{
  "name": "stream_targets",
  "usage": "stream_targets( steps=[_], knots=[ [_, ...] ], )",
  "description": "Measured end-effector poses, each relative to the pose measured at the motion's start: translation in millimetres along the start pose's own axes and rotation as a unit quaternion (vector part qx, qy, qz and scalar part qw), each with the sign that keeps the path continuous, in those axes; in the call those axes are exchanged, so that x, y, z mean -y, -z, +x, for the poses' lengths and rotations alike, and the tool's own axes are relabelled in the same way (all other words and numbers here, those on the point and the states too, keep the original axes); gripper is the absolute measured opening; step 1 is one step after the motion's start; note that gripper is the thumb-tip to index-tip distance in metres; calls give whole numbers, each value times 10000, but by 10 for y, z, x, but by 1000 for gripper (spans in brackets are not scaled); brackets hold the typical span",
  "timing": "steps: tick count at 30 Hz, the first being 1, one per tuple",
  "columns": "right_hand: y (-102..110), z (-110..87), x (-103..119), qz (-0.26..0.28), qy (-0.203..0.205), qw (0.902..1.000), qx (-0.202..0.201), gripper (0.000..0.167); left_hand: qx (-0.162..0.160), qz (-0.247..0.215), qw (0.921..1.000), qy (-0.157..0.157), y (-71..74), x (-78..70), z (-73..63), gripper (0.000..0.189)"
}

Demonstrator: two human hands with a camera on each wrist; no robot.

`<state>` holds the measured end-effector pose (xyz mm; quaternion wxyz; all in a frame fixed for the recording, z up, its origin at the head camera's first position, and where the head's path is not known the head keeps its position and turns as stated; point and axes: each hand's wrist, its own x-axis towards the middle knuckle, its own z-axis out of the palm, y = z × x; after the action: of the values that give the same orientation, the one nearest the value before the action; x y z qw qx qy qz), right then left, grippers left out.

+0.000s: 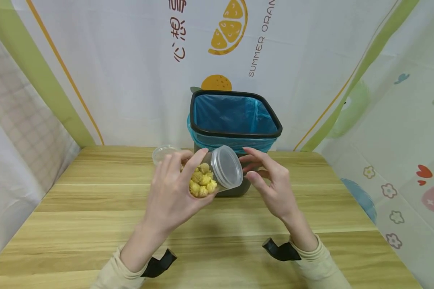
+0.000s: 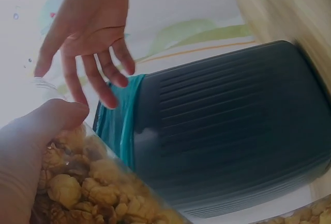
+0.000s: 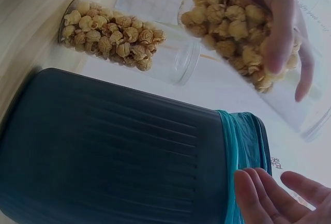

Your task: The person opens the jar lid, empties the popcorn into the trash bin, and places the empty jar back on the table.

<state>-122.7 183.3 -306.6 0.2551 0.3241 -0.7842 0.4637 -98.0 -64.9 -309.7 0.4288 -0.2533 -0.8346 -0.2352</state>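
Observation:
My left hand (image 1: 173, 184) grips a clear plastic jar (image 2: 93, 182) partly filled with popcorn (image 1: 202, 182), fingers over the top and thumb below. The jar is tipped on its side above the table, with its translucent lid (image 1: 229, 166) facing right. Close beside the lid is my right hand (image 1: 271, 184), fingers spread and slightly bent, holding nothing. In the right wrist view, a second clear jar (image 3: 111, 35) of popcorn stands on the table; from the head, my left hand hides most of it.
A dark bin (image 3: 114, 151) with a blue bag liner (image 1: 235, 114) and black rim stands at the back of the wooden table (image 1: 94, 216), just behind the held jar. A printed curtain (image 1: 130, 80) hangs behind and along the sides.

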Motion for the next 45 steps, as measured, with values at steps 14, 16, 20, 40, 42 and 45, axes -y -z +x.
stream_targets(
  steps=[14,16,20,40,42,45],
  knots=[
    [-9,-42,86,-286,-374,9983,347,59,434,856,9938,-561,-132,-26,-69,98],
    [-20,-44,96,-340,-379,9977,439,61,447,910,9930,-601,-142,-31,-74,97],
    [-41,-38,109,-485,-355,9964,596,66,489,1008,9914,-672,-159,-44,-83,96],
    [-71,-40,88,-588,-183,9956,701,58,593,1152,9891,-702,-177,-73,-98,96],
    [-73,-42,82,-572,-153,9958,697,58,612,1148,9891,-689,-175,-73,-99,96],
    [-75,-43,71,-545,-104,9960,702,58,642,1135,9892,-670,-169,-74,-97,96]
  ],
)
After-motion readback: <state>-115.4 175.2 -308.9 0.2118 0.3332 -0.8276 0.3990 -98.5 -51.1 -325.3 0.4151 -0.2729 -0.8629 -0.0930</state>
